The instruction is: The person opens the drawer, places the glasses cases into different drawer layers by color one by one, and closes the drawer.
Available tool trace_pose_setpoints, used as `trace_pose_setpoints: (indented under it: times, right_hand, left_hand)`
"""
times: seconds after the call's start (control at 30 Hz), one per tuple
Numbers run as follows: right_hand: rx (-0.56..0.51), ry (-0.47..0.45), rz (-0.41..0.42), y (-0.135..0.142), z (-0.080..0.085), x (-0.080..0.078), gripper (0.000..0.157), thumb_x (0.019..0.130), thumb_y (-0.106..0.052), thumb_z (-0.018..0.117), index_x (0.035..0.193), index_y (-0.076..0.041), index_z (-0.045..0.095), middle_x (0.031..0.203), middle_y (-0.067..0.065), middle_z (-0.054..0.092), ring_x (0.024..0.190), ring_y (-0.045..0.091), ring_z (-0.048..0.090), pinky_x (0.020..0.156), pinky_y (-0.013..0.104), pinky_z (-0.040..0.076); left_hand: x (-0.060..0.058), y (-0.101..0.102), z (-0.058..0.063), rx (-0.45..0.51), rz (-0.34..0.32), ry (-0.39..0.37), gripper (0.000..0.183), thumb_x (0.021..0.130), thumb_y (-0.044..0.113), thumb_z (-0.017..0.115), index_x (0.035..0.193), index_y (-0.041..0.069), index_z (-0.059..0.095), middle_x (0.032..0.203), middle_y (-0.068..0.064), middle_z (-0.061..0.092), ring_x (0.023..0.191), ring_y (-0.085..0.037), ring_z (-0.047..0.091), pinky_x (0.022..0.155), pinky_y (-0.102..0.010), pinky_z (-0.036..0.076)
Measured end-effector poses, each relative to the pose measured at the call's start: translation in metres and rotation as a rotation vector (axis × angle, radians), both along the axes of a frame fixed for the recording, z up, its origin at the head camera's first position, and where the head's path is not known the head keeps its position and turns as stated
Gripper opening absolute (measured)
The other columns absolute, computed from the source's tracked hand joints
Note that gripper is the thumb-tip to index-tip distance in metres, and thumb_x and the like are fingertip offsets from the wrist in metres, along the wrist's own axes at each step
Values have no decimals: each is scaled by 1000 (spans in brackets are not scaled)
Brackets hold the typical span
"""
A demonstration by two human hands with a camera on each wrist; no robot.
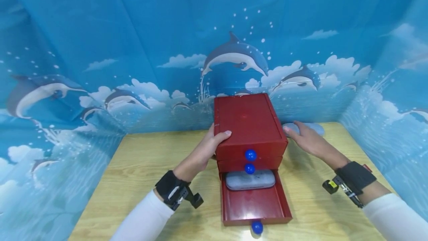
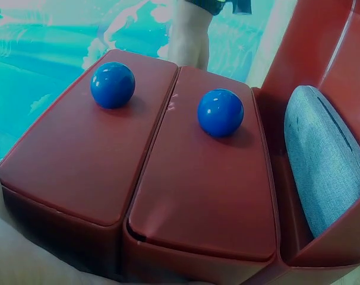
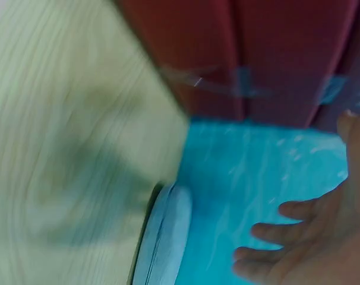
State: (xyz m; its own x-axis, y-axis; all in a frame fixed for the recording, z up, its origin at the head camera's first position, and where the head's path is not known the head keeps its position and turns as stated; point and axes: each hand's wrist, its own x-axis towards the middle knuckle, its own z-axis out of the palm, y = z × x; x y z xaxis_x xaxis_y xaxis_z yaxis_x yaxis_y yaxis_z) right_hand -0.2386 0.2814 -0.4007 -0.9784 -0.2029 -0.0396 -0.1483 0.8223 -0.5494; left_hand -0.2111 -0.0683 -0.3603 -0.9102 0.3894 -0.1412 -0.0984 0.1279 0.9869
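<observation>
A red drawer box (image 1: 247, 118) with blue ball knobs stands on the table, its bottom drawer (image 1: 255, 205) pulled out. Inside that drawer, at the back, lies a grey fabric-covered glasses case (image 1: 250, 180); the left wrist view shows its blue-grey side (image 2: 322, 160). My left hand (image 1: 205, 150) holds the box at its left side, thumb over the top edge, other fingers mostly hidden. A second grey glasses case (image 1: 314, 127) lies behind my right hand (image 1: 307, 139), by the box's right side. In the right wrist view the right fingers (image 3: 281, 234) are extended, apart from this case (image 3: 165, 237).
The upper two drawers are closed, with blue knobs (image 1: 250, 155) facing forward. A dolphin-print blue curtain (image 1: 167, 29) hangs behind and beside the light wooden table (image 1: 150, 166). The pulled-out drawer reaches towards the table's front.
</observation>
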Motion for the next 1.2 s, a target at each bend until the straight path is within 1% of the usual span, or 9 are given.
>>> trace_pose_setpoints:
  times: [0.13,0.23,0.37,0.47,0.57,0.7,0.87,1.1,1.2]
  right_hand:
    - [163,138,25,13,-14,-13,89,94,-61,41,142,12,23,141,38,30,126,53,30,96,66,31]
    - [264,230,70,24,-24,-23,88,92,-59,49,139,13,29,137,37,35,123,53,33,97,64,32]
    - [351,319,117,35,-37,-35,88,88,-59,55,136,12,35,134,36,40,121,53,36,99,62,32]
    - [387,353,125,41,-45,-43,91,86,-63,55,135,12,37,134,35,41,120,52,37,99,61,31]
    - [399,352,122,47,-53,-50,95,84,-67,54,136,10,36,135,34,40,121,52,36,100,61,30]
    - [404,320,124,52,-61,-58,101,81,-73,52,137,10,34,136,35,39,122,52,34,100,61,30]
    - [411,285,113,58,-66,-65,104,79,-73,54,137,11,34,135,34,38,122,52,34,100,62,30]
    - [410,240,123,66,-74,-70,96,80,-62,64,135,12,35,133,36,38,120,53,35,97,63,33]
    - [421,224,142,67,-75,-75,95,81,-60,65,134,12,35,131,37,39,120,53,35,96,63,34]
  left_hand:
    - [0,-1,0,1,2,3,64,91,50,54,144,34,21,120,-6,56,100,-28,60,74,-49,51]
    - [0,-2,-1,5,1,8,64,91,51,54,144,34,21,121,-6,55,101,-28,60,74,-49,51]
    - [1,-4,-2,6,-2,13,66,91,51,54,144,34,20,121,-6,55,101,-27,59,74,-49,51]
    - [0,-6,-2,6,-5,10,66,91,51,54,145,34,19,120,-8,56,98,-28,61,73,-49,52]
    - [0,-7,-1,5,-11,2,65,93,49,53,145,33,18,119,-11,56,95,-28,63,71,-47,52]
    - [1,-7,3,-6,-22,-1,63,96,43,50,147,30,15,120,-11,56,96,-27,62,72,-47,52]
    - [2,-6,6,-12,-28,2,64,98,39,48,149,27,12,122,-11,54,99,-27,60,75,-47,51]
    - [0,-3,-2,12,-12,-5,66,93,48,53,146,35,16,122,-9,54,99,-27,60,73,-46,51]
    - [0,-5,-2,17,-11,5,66,92,50,53,145,37,17,122,-9,54,98,-27,61,73,-46,51]
